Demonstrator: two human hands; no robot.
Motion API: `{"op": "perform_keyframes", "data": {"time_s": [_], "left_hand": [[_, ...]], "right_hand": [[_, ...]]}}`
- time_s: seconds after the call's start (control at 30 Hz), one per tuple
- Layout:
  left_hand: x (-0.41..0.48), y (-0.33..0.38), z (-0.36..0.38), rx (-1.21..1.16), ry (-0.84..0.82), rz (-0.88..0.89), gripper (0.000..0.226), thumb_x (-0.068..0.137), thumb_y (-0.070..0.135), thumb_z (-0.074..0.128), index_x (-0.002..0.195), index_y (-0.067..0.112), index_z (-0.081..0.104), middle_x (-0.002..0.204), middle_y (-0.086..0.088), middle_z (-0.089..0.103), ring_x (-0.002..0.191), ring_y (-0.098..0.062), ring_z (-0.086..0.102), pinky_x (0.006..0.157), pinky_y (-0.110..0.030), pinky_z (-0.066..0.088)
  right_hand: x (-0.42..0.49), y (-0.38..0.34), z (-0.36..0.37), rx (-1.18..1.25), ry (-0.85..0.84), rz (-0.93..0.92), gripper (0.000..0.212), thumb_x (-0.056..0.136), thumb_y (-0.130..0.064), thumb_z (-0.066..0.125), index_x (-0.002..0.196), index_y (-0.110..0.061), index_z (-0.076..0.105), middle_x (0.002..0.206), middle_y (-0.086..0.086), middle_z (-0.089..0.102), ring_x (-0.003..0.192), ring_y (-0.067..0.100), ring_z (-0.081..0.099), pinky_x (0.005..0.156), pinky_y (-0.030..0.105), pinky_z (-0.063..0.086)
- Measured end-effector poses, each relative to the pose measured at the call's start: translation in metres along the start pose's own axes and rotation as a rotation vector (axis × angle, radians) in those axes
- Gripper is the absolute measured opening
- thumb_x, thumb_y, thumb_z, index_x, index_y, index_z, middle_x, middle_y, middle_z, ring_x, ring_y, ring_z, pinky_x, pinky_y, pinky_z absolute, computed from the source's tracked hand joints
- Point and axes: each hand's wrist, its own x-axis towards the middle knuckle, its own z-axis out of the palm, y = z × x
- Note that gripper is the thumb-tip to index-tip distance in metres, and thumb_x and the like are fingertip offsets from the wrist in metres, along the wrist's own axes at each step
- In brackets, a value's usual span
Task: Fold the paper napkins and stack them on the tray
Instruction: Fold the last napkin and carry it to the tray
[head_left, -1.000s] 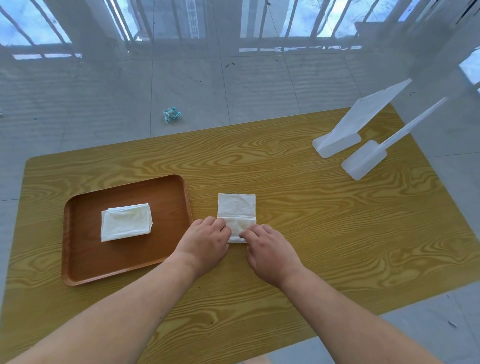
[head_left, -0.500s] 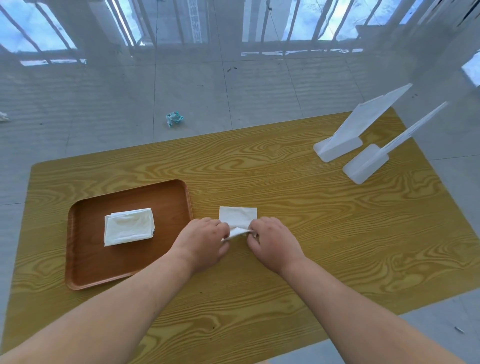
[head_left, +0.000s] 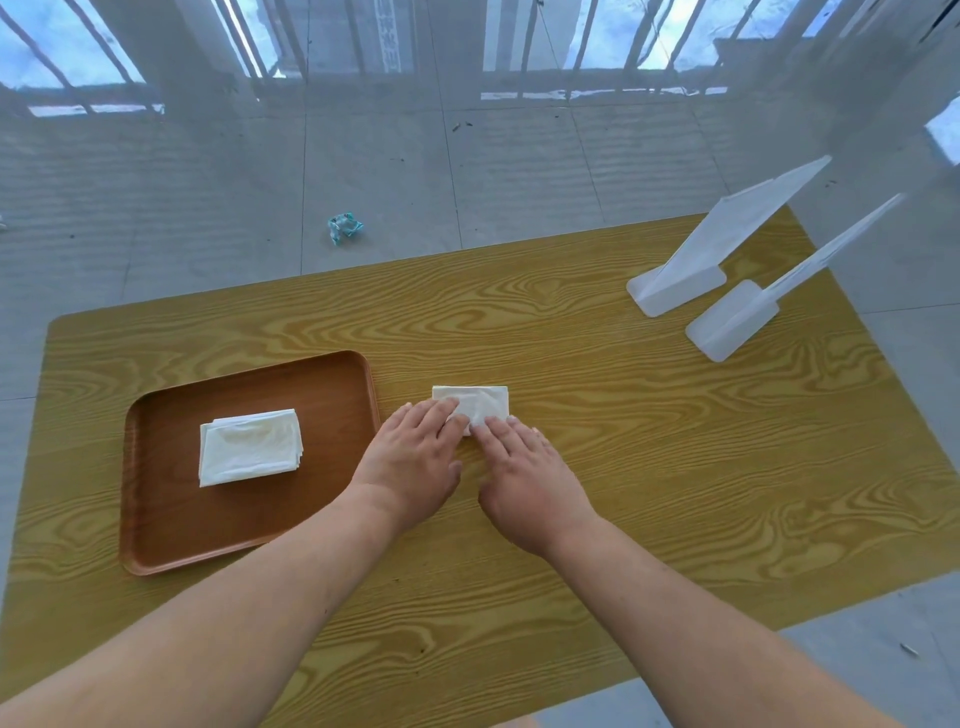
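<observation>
Pressing the folded napkin flat beside the tray with both open hands, left hand and right hand, likely lifting it onto the stack next.

A folded white paper napkin lies flat as a small rectangle on the table just right of the brown wooden tray, its near edge covered by fingertips. On the tray, near its centre, sits a neat stack of folded white napkins, edges roughly aligned, well apart from the single napkin.
</observation>
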Motion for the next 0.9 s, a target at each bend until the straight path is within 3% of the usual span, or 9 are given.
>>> {"op": "perform_keyframes", "data": {"time_s": [0.17, 0.27, 0.33, 0.47, 0.57, 0.63, 0.7, 0.8, 0.9], "left_hand": [[0.021, -0.008, 0.000, 0.164, -0.066, 0.065, 0.054, 0.104, 0.042, 0.043, 0.150, 0.014, 0.042, 0.157, -0.007, 0.043, 0.142, -0.024, 0.040, 0.119, -0.044, 0.029], [0.026, -0.009, -0.003, 0.282, 0.003, 0.166, 0.036, 0.101, 0.025, 0.037, 0.124, 0.014, 0.062, 0.127, -0.006, 0.065, 0.110, -0.026, 0.063, 0.097, -0.041, 0.047], [0.027, -0.007, -0.009, 0.329, 0.030, 0.236, 0.030, 0.093, 0.019, 0.038, 0.100, 0.018, 0.067, 0.100, -0.003, 0.070, 0.085, -0.025, 0.066, 0.078, -0.039, 0.051], [0.030, -0.004, -0.011, 0.324, 0.088, 0.205, 0.008, 0.087, 0.017, 0.058, 0.084, 0.019, 0.065, 0.083, 0.000, 0.067, 0.073, -0.024, 0.062, 0.066, -0.037, 0.049], [0.025, 0.002, -0.011, 0.180, 0.239, 0.106, 0.010, 0.088, 0.018, 0.065, 0.078, 0.014, 0.064, 0.078, -0.005, 0.067, 0.071, -0.028, 0.060, 0.063, -0.041, 0.048], [0.016, 0.008, -0.012, 0.117, 0.312, 0.107, 0.013, 0.091, 0.020, 0.060, 0.081, 0.013, 0.064, 0.083, -0.006, 0.068, 0.075, -0.029, 0.060, 0.066, -0.044, 0.049], [0.003, 0.010, -0.011, 0.074, 0.375, 0.157, 0.015, 0.093, 0.024, 0.057, 0.085, 0.014, 0.065, 0.090, -0.005, 0.070, 0.080, -0.029, 0.062, 0.070, -0.044, 0.049], [-0.016, 0.009, -0.009, -0.098, 0.403, 0.110, 0.027, 0.091, 0.038, 0.059, 0.102, 0.015, 0.068, 0.120, -0.005, 0.069, 0.106, -0.029, 0.062, 0.088, -0.047, 0.051], [-0.032, -0.001, -0.013, -0.502, 0.269, -0.221, 0.080, 0.082, 0.070, 0.063, 0.144, 0.025, 0.043, 0.156, 0.004, 0.039, 0.138, -0.016, 0.037, 0.113, -0.037, 0.035]], "right_hand": [[-0.002, 0.005, 0.008, -0.034, -0.042, -0.023, 0.067, 0.097, -0.025, 0.038, 0.161, -0.024, 0.020, 0.170, 0.005, 0.014, 0.157, 0.024, 0.005, 0.126, 0.046, 0.004], [-0.006, 0.006, 0.009, 0.004, -0.029, -0.037, 0.065, 0.099, -0.024, 0.038, 0.161, -0.025, 0.021, 0.170, 0.003, 0.016, 0.157, 0.022, 0.007, 0.127, 0.045, 0.006], [-0.009, 0.005, 0.007, 0.074, 0.038, -0.039, 0.059, 0.098, -0.024, 0.042, 0.157, -0.022, 0.034, 0.163, 0.004, 0.035, 0.152, 0.023, 0.025, 0.125, 0.043, 0.019], [-0.007, 0.000, -0.004, 0.323, 0.197, 0.237, 0.027, 0.099, -0.037, 0.046, 0.101, -0.020, 0.067, 0.097, -0.001, 0.069, 0.091, 0.022, 0.062, 0.084, 0.045, 0.053], [0.006, -0.002, -0.016, 0.847, 0.066, 0.633, 0.045, 0.100, -0.050, 0.050, 0.085, -0.011, 0.067, 0.078, 0.005, 0.074, 0.066, 0.027, 0.066, 0.074, 0.047, 0.061], [0.013, -0.001, -0.022, 1.337, 0.002, 0.829, 0.052, 0.095, -0.057, 0.060, 0.099, -0.006, 0.072, 0.083, 0.012, 0.076, 0.066, 0.026, 0.068, 0.071, 0.043, 0.060], [0.019, 0.004, -0.028, 1.583, -0.010, 0.852, 0.048, 0.093, -0.051, 0.069, 0.109, -0.006, 0.072, 0.090, 0.013, 0.077, 0.074, 0.027, 0.071, 0.073, 0.041, 0.060], [0.025, -0.003, -0.034, 1.656, -0.084, 0.763, 0.026, 0.100, -0.018, 0.064, 0.120, -0.002, 0.067, 0.096, 0.015, 0.078, 0.080, 0.027, 0.075, 0.069, 0.040, 0.063], [0.034, -0.024, -0.039, 1.681, -0.120, 0.657, 0.023, 0.100, -0.003, 0.057, 0.120, -0.008, 0.066, 0.105, 0.017, 0.075, 0.080, 0.025, 0.074, 0.059, 0.037, 0.061]]}}
